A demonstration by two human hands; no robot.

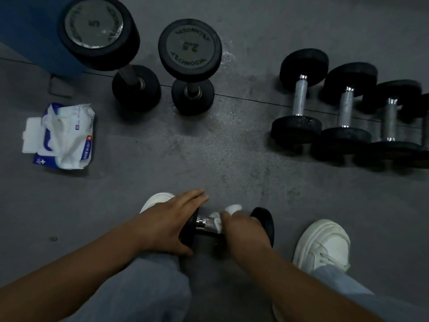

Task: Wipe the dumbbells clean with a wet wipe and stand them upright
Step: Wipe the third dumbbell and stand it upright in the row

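Maybe a third done: two upright dumbbells [95,26] [190,46] at the back, three lying dumbbells [299,98] [346,108] [390,119] waiting at right, one dumbbell [264,220] low between the shoes [325,242], left hand [167,224] clasping its head, fingers of the right hand [246,226] clamping the wipe [233,209] round its bar.

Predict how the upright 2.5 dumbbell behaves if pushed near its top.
Probably tips rather than slides: the 2.5 dumbbell stands on one round head, with a second head up high on a thin handle. Likely heavy for its size: rubber-looking heads, metal handle. Once down, its round heads would probably let it roll.
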